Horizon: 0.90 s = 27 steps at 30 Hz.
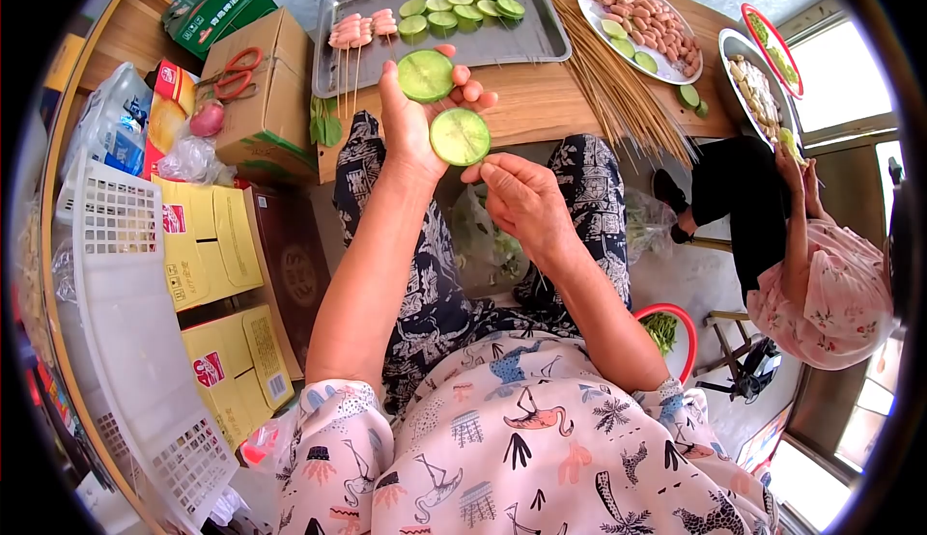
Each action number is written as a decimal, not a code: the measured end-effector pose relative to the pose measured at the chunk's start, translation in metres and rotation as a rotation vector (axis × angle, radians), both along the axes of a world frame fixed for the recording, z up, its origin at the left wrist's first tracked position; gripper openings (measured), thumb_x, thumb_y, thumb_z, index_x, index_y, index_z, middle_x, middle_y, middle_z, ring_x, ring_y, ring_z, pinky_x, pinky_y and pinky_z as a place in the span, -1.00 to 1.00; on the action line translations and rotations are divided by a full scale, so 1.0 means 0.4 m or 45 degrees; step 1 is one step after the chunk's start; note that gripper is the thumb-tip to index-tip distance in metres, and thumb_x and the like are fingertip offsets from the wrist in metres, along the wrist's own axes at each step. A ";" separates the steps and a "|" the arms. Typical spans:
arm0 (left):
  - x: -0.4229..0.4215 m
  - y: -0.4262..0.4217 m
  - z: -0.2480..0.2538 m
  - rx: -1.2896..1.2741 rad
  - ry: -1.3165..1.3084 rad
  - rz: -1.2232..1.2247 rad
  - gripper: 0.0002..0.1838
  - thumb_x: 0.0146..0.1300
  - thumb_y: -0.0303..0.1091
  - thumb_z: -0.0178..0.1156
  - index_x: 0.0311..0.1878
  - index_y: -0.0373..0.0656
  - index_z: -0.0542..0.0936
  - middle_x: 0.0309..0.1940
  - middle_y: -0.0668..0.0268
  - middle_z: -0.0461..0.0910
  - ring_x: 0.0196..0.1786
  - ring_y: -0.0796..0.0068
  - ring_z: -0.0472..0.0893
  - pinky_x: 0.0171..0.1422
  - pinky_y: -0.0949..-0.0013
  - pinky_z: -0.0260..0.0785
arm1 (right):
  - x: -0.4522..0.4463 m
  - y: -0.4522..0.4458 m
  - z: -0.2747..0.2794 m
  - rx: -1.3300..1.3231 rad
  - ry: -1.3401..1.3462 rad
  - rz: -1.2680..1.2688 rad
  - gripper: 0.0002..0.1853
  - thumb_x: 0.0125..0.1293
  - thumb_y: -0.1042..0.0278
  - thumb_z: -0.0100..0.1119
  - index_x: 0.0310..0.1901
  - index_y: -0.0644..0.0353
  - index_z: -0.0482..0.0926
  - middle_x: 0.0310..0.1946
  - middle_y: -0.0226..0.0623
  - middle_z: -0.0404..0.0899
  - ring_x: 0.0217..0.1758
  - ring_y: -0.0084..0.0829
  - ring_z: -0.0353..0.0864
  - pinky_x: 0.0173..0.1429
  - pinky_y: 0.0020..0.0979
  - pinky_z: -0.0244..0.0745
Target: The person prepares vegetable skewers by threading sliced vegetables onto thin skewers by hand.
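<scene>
My left hand is raised over my lap, its fingers curled round a round green vegetable slice. A second green slice sits just below, close to the heel of that hand. My right hand is closed, thumb and forefinger pinched at the second slice's lower edge; what lies between the fingertips is hidden. Beyond my hands, a metal tray carries rows of similar slices, with thin sticks showing at some. Pale pink pieces on skewers lie at its left end.
Loose bamboo skewers lie right of the tray, beside a white plate of pink pieces and green slices. At left are a cardboard box with red scissors and a white plastic basket. Another person works at right.
</scene>
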State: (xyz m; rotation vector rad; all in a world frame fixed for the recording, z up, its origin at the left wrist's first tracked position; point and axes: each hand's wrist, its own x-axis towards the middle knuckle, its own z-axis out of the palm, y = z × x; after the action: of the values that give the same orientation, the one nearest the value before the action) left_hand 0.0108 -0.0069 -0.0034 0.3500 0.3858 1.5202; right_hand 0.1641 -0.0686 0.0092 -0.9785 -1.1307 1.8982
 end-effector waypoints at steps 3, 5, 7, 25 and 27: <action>0.000 0.001 -0.001 0.001 0.001 -0.002 -0.39 0.35 0.19 -0.32 -0.02 -0.20 0.41 -0.38 0.24 0.41 -0.36 0.35 0.42 -0.06 0.13 0.46 | -0.001 0.001 0.002 -0.002 0.004 -0.003 -0.76 0.44 0.34 -0.04 -0.23 0.30 0.58 -0.76 -0.62 0.19 -0.72 -0.75 0.05 -0.64 -0.63 -0.07; 0.001 0.002 -0.002 0.008 0.002 -0.004 -0.39 0.35 0.19 -0.32 -0.02 -0.20 0.41 -0.38 0.24 0.41 -0.36 0.35 0.42 -0.06 0.13 0.46 | -0.001 0.002 0.001 -0.006 0.006 -0.007 -0.76 0.44 0.35 -0.04 -0.23 0.31 0.58 -0.76 -0.62 0.19 -0.72 -0.75 0.05 -0.64 -0.63 -0.07; 0.001 0.003 -0.003 0.011 0.003 -0.002 -0.39 0.35 0.19 -0.32 -0.02 -0.20 0.41 -0.38 0.24 0.41 -0.35 0.34 0.42 -0.05 0.12 0.46 | -0.002 0.003 -0.002 -0.002 0.002 -0.010 -0.76 0.44 0.35 -0.04 -0.23 0.31 0.58 -0.76 -0.62 0.19 -0.72 -0.75 0.05 -0.64 -0.63 -0.07; 0.011 0.007 0.006 -0.022 0.040 0.047 -0.40 0.39 0.17 -0.44 -0.10 -0.19 0.40 -0.46 0.25 0.43 -0.41 0.31 0.48 -0.10 0.01 0.52 | -0.006 0.016 -0.007 0.003 0.011 -0.009 -0.75 0.44 0.32 -0.05 -0.22 0.29 0.59 -0.76 -0.63 0.16 -0.72 -0.74 0.04 -0.62 -0.62 -0.08; 0.011 0.008 0.003 -0.018 0.038 0.045 -0.40 0.39 0.17 -0.43 -0.10 -0.19 0.39 -0.46 0.25 0.43 -0.41 0.30 0.48 -0.09 0.00 0.51 | -0.006 0.017 -0.004 0.005 0.003 -0.009 -0.75 0.44 0.32 -0.05 -0.22 0.29 0.59 -0.76 -0.63 0.16 -0.72 -0.74 0.04 -0.62 -0.62 -0.08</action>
State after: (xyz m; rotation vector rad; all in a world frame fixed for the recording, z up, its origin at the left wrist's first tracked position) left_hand 0.0150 -0.0035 -0.0021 0.3565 0.4280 1.5472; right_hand 0.1615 -0.0619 0.0075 -0.9763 -1.1277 1.8902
